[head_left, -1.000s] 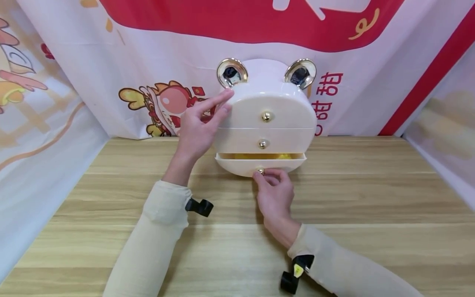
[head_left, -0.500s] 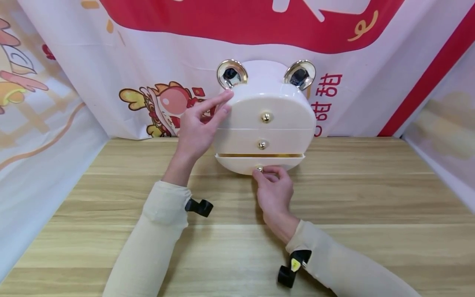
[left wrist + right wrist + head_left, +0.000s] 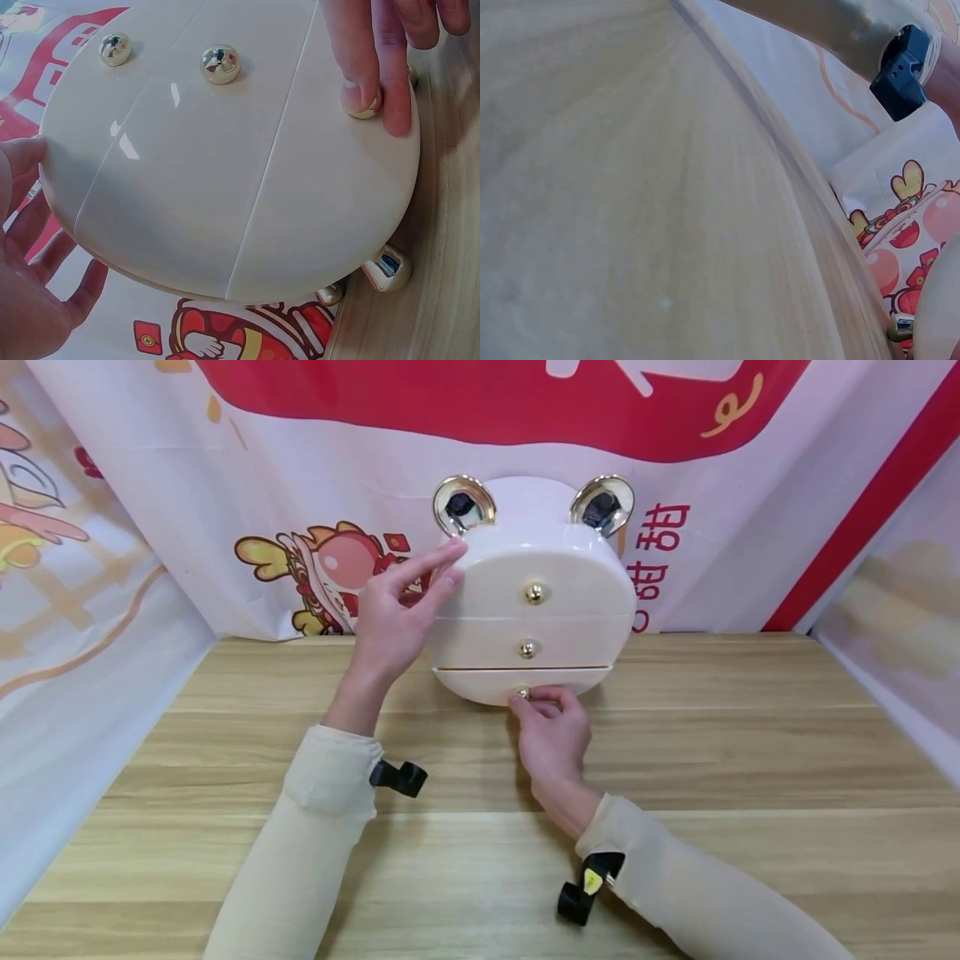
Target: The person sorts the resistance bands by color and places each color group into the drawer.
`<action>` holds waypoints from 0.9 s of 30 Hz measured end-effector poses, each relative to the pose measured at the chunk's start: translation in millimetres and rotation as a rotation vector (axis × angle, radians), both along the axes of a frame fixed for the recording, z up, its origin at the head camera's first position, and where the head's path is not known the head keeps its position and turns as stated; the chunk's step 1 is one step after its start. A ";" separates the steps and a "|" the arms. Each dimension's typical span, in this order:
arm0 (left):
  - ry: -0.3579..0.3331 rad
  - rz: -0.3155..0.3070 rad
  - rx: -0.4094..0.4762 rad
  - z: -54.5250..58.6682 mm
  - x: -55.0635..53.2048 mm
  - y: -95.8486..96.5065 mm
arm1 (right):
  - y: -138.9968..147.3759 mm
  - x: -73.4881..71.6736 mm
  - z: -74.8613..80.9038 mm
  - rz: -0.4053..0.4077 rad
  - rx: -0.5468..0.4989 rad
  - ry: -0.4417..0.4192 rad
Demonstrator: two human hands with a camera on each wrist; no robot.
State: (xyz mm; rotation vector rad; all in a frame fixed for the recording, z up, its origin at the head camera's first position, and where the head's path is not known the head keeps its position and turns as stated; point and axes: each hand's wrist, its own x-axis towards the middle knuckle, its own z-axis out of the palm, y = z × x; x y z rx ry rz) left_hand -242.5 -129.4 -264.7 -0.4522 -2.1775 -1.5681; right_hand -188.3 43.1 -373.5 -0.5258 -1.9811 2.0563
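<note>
A glossy white drawer box (image 3: pixel 480 589) with a rounded front stands on the table, three drawers one above another, each with a gold ball knob. My right hand (image 3: pixel 555 735) pinches the knob (image 3: pixel 523 692) of the bottom drawer (image 3: pixel 468 682) between thumb and finger. That drawer sits nearly flush, a thin dark line along its top edge. My left hand (image 3: pixel 393 618) rests its extended fingers against the box's upper left side; in the left wrist view its fingers (image 3: pixel 52 255) spread along the edge. The right wrist view shows just a sliver of the box at lower right.
Two gold-rimmed round ornaments (image 3: pixel 465 506) stick up from the box's top. Gold feet (image 3: pixel 388 268) show beneath it. Behind hangs a printed cloth (image 3: pixel 337 460) with red and cartoon designs. Wood-grain tabletop (image 3: pixel 465 877) spreads in front. Each sleeve carries a black wrist mount (image 3: pixel 401 778).
My right hand has pushed the bottom drawer inward, so the gap showing its yellow inside has narrowed to a thin line. My left hand has stayed against the box's side.
</note>
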 end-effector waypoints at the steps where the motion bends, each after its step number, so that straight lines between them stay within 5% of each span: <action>1: 0.000 0.003 -0.004 0.2 -0.1 0.2 | 0.7 -1.7 -0.1 0.001 0.000 0.003; 27: 0.058 0.042 -0.038 -0.6 -0.2 4.6 | 11.7 -12.8 -1.0 -0.005 0.074 -0.038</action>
